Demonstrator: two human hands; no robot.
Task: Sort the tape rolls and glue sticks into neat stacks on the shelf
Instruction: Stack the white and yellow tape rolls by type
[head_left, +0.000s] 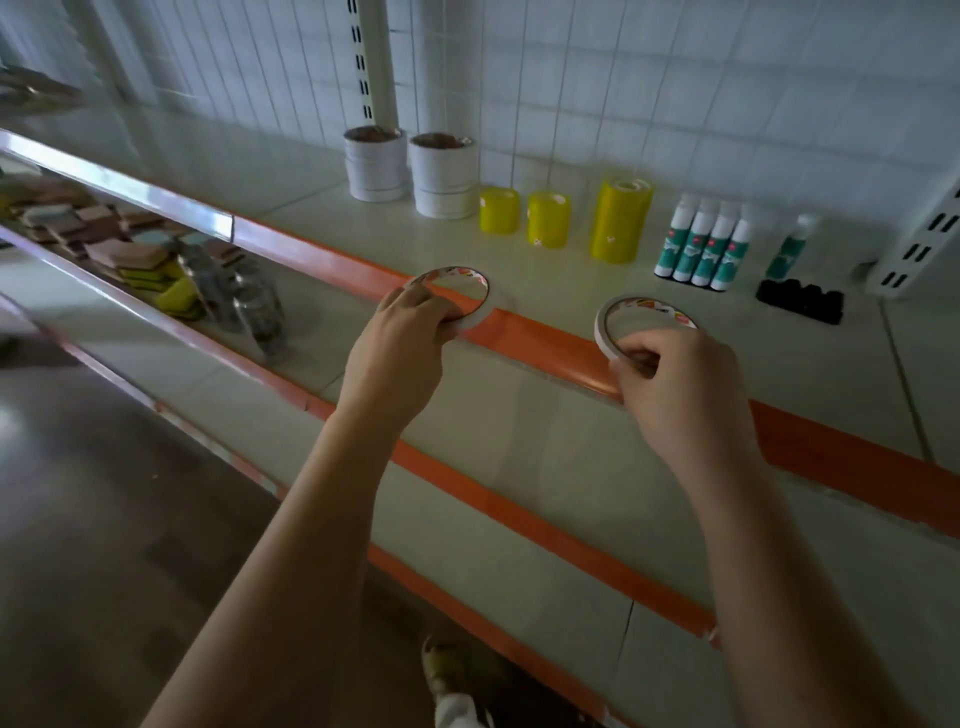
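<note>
My left hand (402, 338) grips a thin white tape roll (480, 296) over the shelf's orange front edge (540, 338). My right hand (675, 384) holds a second thin white tape roll (605, 325) a little to the right. On the shelf (519, 254) behind stand two stacks of white tape rolls (375, 165) (443, 176), two short yellow tape stacks (499, 210) (548, 219) and a taller yellow stack (621, 221). A row of green-labelled glue sticks (701, 247) stands to the right, with one apart (789, 249).
A black object (800, 301) lies in front of the glue sticks. A white slotted bracket (919, 244) rises at the far right. The lower shelf on the left holds sponges (130, 249) and clear packets (244, 301). A wire grid wall backs the shelf.
</note>
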